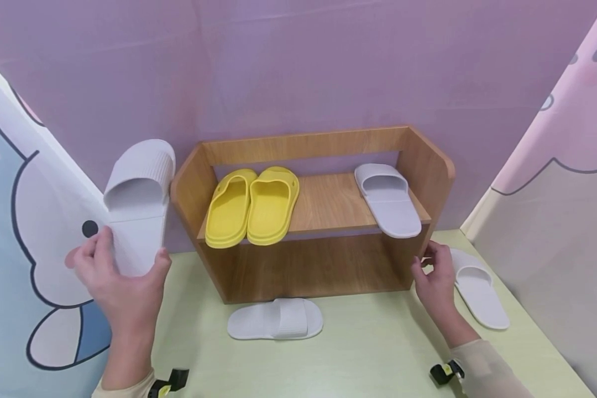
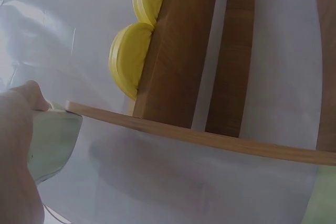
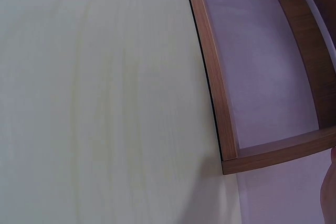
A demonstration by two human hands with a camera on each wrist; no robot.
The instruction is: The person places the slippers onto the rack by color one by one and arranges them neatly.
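Observation:
My left hand (image 1: 124, 282) grips the heel end of a white slipper (image 1: 139, 221), thumb on one edge and fingers on the other. The slipper is raised, toe up, beside the left side of a wooden shoe rack (image 1: 318, 213). My right hand (image 1: 436, 282) is low by the rack's right side panel, fingers loosely curled with nothing visible in them. Just right of it, a white slipper (image 1: 482, 298) lies on the pale surface, partly hidden by the hand. In the right wrist view only a sliver of the hand (image 3: 329, 192) shows.
On the rack's upper shelf stand a pair of yellow slippers (image 1: 272, 210) at left and one white slipper (image 1: 390, 207) at right. Another white slipper (image 1: 276, 319) lies sideways in front of the rack. A purple backdrop (image 1: 298, 66) and printed side panels enclose the space.

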